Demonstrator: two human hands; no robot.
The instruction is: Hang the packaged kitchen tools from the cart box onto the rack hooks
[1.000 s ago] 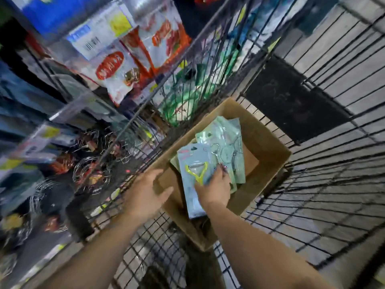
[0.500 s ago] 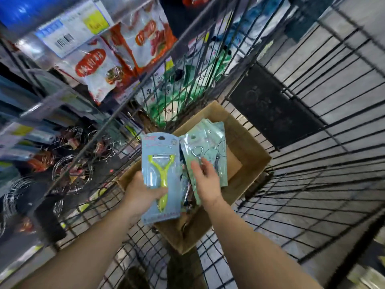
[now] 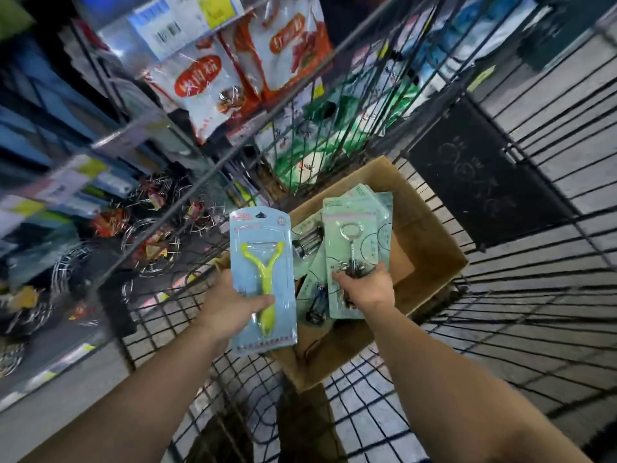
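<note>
Two bare forearms reach forward over the wire cart [image 3: 551, 295]. The left hand [image 3: 233, 309] grips a blue blister card holding a yellow-green Y-shaped peeler [image 3: 263, 279]; the thumb presses across the peeler's handle and the fingers are hidden behind the card. The card stands nearly upright, its hang hole at the top, raised in front of the near left edge of the cardboard box [image 3: 430, 242].

The right hand [image 3: 367, 289] curls over a pale green card with a metal corkscrew-like tool [image 3: 350, 248], pinching it low down. This card is the top one of a loose stack of green packages [image 3: 380, 208] leaning inside the box. More packaged metal tools lie between the two hands, low in the box; which tools, cannot tell.

The box sits in the cart, tilted diagonally, against the cart's left wire wall.

Beyond that wall, left, hangs rack stock: wire whisk-like items [image 3: 150, 242], blurred. Higher up, red-and-white packages [image 3: 213, 85] hang below a price label [image 3: 173, 25]. Green-and-white packages [image 3: 317, 155] show through the cart's far wires. A dark floor mat [image 3: 477, 175] lies right, past the cart.
</note>
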